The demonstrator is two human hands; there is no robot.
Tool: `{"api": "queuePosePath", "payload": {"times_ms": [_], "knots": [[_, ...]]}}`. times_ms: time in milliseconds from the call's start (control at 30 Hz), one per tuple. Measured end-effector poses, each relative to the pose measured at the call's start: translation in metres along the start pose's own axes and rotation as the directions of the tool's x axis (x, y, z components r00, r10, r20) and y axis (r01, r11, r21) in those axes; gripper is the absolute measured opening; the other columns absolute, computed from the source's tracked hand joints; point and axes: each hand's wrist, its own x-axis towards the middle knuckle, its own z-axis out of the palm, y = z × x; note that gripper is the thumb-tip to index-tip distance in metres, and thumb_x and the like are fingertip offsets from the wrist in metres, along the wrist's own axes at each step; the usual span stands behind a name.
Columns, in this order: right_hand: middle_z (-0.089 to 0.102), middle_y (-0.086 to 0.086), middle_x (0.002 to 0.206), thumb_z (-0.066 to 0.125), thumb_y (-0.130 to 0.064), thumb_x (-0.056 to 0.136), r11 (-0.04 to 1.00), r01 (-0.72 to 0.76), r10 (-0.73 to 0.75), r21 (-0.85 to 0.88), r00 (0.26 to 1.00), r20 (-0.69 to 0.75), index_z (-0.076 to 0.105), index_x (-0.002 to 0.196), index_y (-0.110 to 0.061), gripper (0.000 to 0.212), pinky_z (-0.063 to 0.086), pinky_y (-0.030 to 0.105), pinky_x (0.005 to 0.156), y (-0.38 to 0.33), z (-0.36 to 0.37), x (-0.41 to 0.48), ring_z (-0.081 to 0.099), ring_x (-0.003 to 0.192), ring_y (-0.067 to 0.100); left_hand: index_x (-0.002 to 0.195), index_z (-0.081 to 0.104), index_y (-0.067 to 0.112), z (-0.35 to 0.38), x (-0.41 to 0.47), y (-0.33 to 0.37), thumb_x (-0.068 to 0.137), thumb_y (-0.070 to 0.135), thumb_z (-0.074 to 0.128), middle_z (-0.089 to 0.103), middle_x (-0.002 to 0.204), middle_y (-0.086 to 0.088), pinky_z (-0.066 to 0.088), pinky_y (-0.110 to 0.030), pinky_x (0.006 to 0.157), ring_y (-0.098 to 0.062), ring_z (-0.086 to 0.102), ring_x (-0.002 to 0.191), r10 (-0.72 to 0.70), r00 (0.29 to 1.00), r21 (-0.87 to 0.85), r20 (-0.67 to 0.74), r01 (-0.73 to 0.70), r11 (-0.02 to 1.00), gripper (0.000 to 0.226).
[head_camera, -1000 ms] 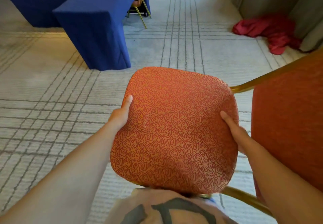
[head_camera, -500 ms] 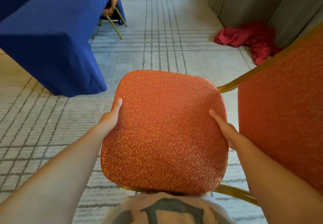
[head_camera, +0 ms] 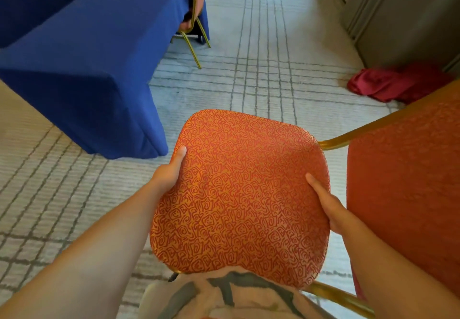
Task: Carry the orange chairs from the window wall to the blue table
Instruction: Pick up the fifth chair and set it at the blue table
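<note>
Both hands grip one orange chair by the sides of its seat. Left hand [head_camera: 169, 176] is wrapped over the left edge, thumb lying flat on the fabric, other fingers hidden beneath. Right hand [head_camera: 328, 206] is clamped on the right edge the same way, thumb on top, fingers out of sight under the cushion.

Carpet [head_camera: 261, 57]: pale, crossed by dark grid lines, fills most of the view.

Blue table [head_camera: 82, 69]: upper left, draped to the floor in blue cloth; its near corner is just ahead and left of the left hand, apart from the chair.

Orange chair [head_camera: 241, 194]: centre, held off the floor close against the person's torso. Seat faces the camera, patterned with red squiggles. Backrest stands at the right edge of the view, with a gold frame tube joining it to the seat.

Second orange chair [head_camera: 195, 7]: top centre, pushed in at the far side of the table; only its gold legs and a strip of backrest show.

Red cloth [head_camera: 388, 84]: crumpled heap on the floor, upper right, against a grey wall panel [head_camera: 403, 19].

Shirt [head_camera: 224, 298]: light with a dark graphic, bottom centre, below the seat.
</note>
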Motion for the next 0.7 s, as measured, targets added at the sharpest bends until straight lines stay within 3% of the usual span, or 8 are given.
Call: {"api": "queuePosePath", "payload": {"times_ms": [67, 267, 400, 533, 700], "knots": [[0.067, 0.007, 0.112, 0.068, -0.078, 0.054, 0.999, 0.012, -0.012, 0.030, 1.000, -0.012, 0.053, 0.137, -0.021, 0.102, 0.049, 0.043, 0.087, -0.039, 0.026, 0.032, 0.062, 0.102, 0.027, 0.137, 0.048, 0.002, -0.018, 0.048, 0.038, 0.070, 0.088, 0.028, 0.045, 0.142, -0.023, 0.027, -0.039, 0.110, -0.033, 0.042, 0.132, 0.038, 0.999, 0.048, -0.014, -0.037, 0.998, 0.110], [0.068, 0.002, 0.101, 0.069, -0.083, 0.044, 0.994, 0.093, -0.087, 0.057, 0.992, -0.092, 0.059, 0.128, -0.023, 0.104, 0.049, 0.039, 0.083, -0.168, 0.080, 0.109, 0.064, 0.095, 0.023, 0.130, 0.054, 0.001, -0.064, 0.166, 0.160, 0.070, 0.090, 0.027, 0.053, 0.134, -0.021, 0.035, -0.040, 0.101, -0.034, 0.051, 0.121, 0.095, 0.995, 0.055, -0.035, -0.093, 0.994, 0.111], [0.068, 0.005, 0.110, 0.069, -0.083, 0.045, 0.992, 0.109, -0.100, 0.065, 0.988, -0.120, 0.059, 0.129, -0.023, 0.104, 0.050, 0.042, 0.090, -0.241, 0.095, 0.163, 0.063, 0.100, 0.026, 0.135, 0.049, 0.003, -0.064, 0.236, 0.230, 0.070, 0.090, 0.028, 0.050, 0.137, -0.021, 0.034, -0.041, 0.102, -0.034, 0.049, 0.123, 0.089, 0.996, 0.060, 0.001, -0.089, 0.994, 0.110], [0.065, 0.010, 0.123, 0.069, -0.078, 0.051, 0.995, 0.092, -0.089, 0.046, 0.993, -0.081, 0.055, 0.136, -0.021, 0.104, 0.045, 0.049, 0.104, -0.307, 0.103, 0.237, 0.061, 0.110, 0.030, 0.132, 0.053, 0.005, -0.051, 0.307, 0.281, 0.052, 0.096, 0.028, 0.053, 0.134, -0.021, 0.037, -0.042, 0.100, -0.035, 0.051, 0.120, 0.073, 0.996, 0.046, 0.045, -0.075, 0.996, 0.124], [0.067, 0.009, 0.119, 0.070, -0.076, 0.055, 0.995, 0.101, -0.101, 0.002, 0.994, -0.042, 0.056, 0.135, -0.022, 0.098, 0.049, 0.045, 0.097, -0.434, 0.108, 0.341, 0.063, 0.106, 0.029, 0.131, 0.053, 0.003, -0.040, 0.400, 0.383, 0.047, 0.097, 0.026, 0.054, 0.131, -0.022, 0.037, -0.043, 0.096, -0.036, 0.052, 0.116, 0.029, 0.999, 0.008, -0.026, -0.029, 1.000, 0.129]]}}
